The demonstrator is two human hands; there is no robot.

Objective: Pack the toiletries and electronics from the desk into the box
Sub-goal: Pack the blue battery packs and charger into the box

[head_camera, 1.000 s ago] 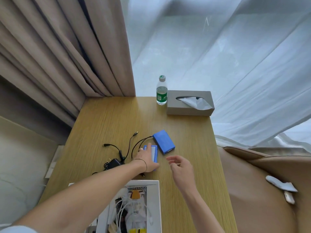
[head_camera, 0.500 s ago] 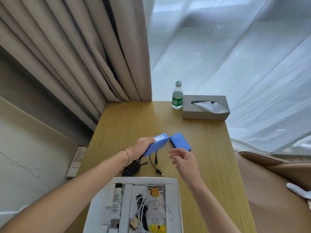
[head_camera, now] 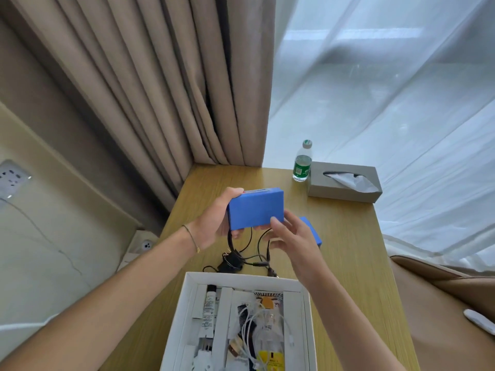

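Above the wooden desk (head_camera: pixel 348 253), my left hand (head_camera: pixel 214 223) grips a blue rectangular battery pack (head_camera: pixel 255 208) by its left end. My right hand (head_camera: pixel 293 239) touches the pack's lower right corner with its fingertips. Black cables (head_camera: pixel 249 253) hang from the pack down to a black adapter (head_camera: pixel 230 262) on the desk. A second blue pack (head_camera: pixel 312 232) lies on the desk, mostly hidden behind my right hand. The open white box (head_camera: pixel 241 277) sits at the near edge, holding a tube, white cables and small packets.
A green-labelled water bottle (head_camera: pixel 302 162) and a grey tissue box (head_camera: pixel 344 184) stand at the desk's far right. Beige curtains (head_camera: pixel 160 89) hang behind the left corner, sheer white ones at right. A tan chair (head_camera: pixel 442 303) adjoins the desk's right side.
My left hand has lifted the blue pack off the desk, trailing its cables. My right hand has come up to touch it. The view has tilted up and shifted.
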